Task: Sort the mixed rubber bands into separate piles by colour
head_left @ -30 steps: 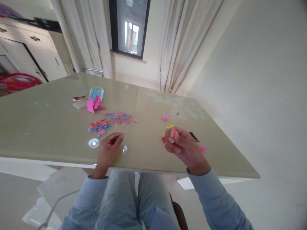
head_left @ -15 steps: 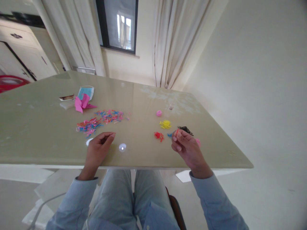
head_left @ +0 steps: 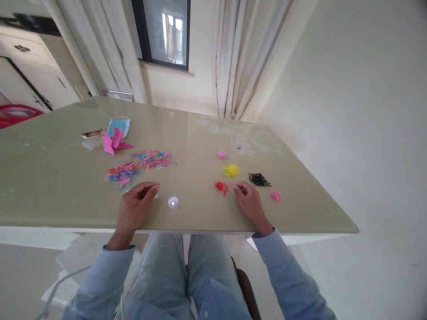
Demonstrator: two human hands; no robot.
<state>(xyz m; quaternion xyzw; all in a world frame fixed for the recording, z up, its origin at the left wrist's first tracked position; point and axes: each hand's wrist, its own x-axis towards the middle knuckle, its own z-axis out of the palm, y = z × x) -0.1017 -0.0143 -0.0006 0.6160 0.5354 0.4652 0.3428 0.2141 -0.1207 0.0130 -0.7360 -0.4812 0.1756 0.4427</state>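
My left hand (head_left: 136, 209) rests at the table's front, thumb and fingers pressed together; whatever is in them, if anything, is hidden. A mixed heap of small coloured rubber bands (head_left: 122, 174) lies just beyond it. My right hand (head_left: 249, 201) pinches a small red rubber band (head_left: 231, 185) beside the red pile (head_left: 220, 187). Around that hand are a yellow pile (head_left: 231, 170), a black pile (head_left: 259, 179) and a pink pile (head_left: 275, 196). The blue bits seen earlier are hidden under the right hand.
A round pink item (head_left: 222, 154) sits beyond the yellow pile. Farther left on the table (head_left: 196, 209) lie a blue face mask (head_left: 119, 126), folded pink paper (head_left: 114, 141) and a small packet (head_left: 91, 134). A bright round spot (head_left: 172, 202) shows between my hands.
My right hand has lowered and shifted left toward the red pile, uncovering the black and pink piles. The left hand stays almost where it was.
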